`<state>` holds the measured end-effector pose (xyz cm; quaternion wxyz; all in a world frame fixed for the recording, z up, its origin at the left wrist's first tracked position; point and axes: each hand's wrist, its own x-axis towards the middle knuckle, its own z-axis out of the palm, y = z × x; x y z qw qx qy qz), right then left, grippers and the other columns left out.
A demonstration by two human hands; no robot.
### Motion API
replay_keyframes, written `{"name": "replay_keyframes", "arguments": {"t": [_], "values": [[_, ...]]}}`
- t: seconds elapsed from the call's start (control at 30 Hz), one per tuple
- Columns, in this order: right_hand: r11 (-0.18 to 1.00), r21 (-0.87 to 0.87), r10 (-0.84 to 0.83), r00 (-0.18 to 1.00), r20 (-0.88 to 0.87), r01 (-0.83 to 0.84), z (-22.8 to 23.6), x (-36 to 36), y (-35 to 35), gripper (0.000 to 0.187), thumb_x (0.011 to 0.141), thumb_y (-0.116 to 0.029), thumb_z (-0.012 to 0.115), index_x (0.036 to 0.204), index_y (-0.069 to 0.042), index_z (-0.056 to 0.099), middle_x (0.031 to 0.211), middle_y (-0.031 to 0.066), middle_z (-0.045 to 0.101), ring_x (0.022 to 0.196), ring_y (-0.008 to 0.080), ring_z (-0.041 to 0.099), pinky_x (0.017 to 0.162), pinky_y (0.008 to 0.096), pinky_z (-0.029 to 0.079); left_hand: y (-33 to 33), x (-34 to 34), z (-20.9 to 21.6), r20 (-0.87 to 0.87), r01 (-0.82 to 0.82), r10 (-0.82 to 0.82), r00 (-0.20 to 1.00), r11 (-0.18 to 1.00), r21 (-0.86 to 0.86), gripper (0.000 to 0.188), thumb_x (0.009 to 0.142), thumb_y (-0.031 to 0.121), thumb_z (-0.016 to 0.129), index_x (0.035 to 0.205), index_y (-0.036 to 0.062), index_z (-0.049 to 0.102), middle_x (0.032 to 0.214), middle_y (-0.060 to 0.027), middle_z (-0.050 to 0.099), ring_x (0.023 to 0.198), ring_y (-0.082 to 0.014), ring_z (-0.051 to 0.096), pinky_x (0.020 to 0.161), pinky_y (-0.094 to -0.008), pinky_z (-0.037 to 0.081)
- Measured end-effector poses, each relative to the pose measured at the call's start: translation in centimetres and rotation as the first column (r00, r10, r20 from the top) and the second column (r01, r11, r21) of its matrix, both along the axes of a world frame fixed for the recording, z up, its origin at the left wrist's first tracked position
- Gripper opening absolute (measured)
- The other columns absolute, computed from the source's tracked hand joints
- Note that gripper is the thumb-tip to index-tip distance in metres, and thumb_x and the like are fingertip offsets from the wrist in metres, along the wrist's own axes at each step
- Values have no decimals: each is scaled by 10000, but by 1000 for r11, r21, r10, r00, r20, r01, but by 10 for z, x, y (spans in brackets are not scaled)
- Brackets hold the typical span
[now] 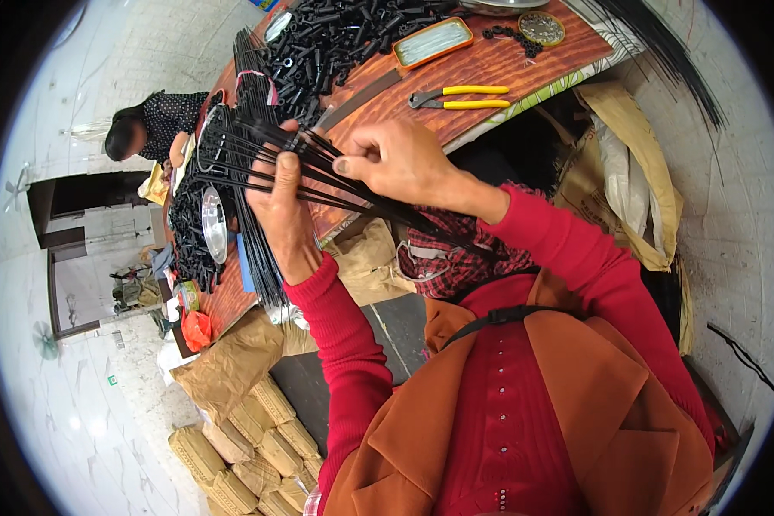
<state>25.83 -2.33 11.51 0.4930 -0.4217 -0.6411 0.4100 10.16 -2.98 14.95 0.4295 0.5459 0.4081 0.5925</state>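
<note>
A fan of thin black rods [331,176], which look like umbrella ribs, lies across my left hand [275,193]. My left thumb presses down over the rods, and the fingers are wrapped beneath them. Close to its right, my right hand [400,163] is closed with its fingers curled. The right thumb tip touches the rods, but whatever sits in that pinch is hidden. The rods' near ends reach down over a red-and-black checked cloth [469,245] at my lap. Under and beyond my left hand, more black rods [258,241] lie bunched on the wooden table [353,129].
Small black plastic parts [335,39] heap at the table's back. Cutting pliers with yellow handles [473,97], an orange-rimmed tin [434,41] and a round dish [542,28] lie rightward. A sack [628,181] stands right; wrapped packages [254,451] are stacked lower left. Another person [168,120] sits far left.
</note>
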Motion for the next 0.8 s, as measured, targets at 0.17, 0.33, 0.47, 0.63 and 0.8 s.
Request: {"name": "replay_keyframes", "arguments": {"t": [0.17,0.33,0.47,0.63,0.8], "values": [[998,23,54,999,5,-55,-13,-1,-13,222,741,-220,633,667,-19,578,532,79,523,477,144,488,470,304,366,-16,-5,-15,-22,-1,2,1000,1000,25,341,809,160,628,1047,-70,547,946,-100,595,820,-144,565,775,-276,455],[983,-42,180,983,-20,-181,-17,-8,-14,220,766,-210,627,672,-17,581,528,32,510,507,83,452,474,272,352,-24,-22,-18,-7,2,-2,1000,1000,13,324,822,145,613,1056,-67,540,926,-92,596,821,-136,564,774,-261,453],[976,-130,174,984,-24,-176,-15,-17,-16,258,770,-237,636,657,-14,570,519,19,486,504,69,424,474,272,347,-27,-35,-22,-79,8,-3,997,998,60,310,823,133,611,1058,-59,546,960,-96,599,852,-135,556,790,-264,444],[994,-42,100,994,32,-99,-5,-25,-19,250,760,-208,650,648,-6,553,500,34,465,474,72,405,445,276,327,-25,-39,-15,-76,-19,23,997,998,55,297,829,128,599,1061,-53,560,1039,-120,594,892,-149,556,818,-285,441],[998,36,58,998,29,-59,-1,-31,-22,235,746,-172,663,636,-5,539,485,42,456,445,81,393,422,277,312,-31,-41,0,-179,-63,53,982,997,-52,317,832,105,583,1101,-58,543,1041,-111,597,891,-139,556,805,-268,444]]}}
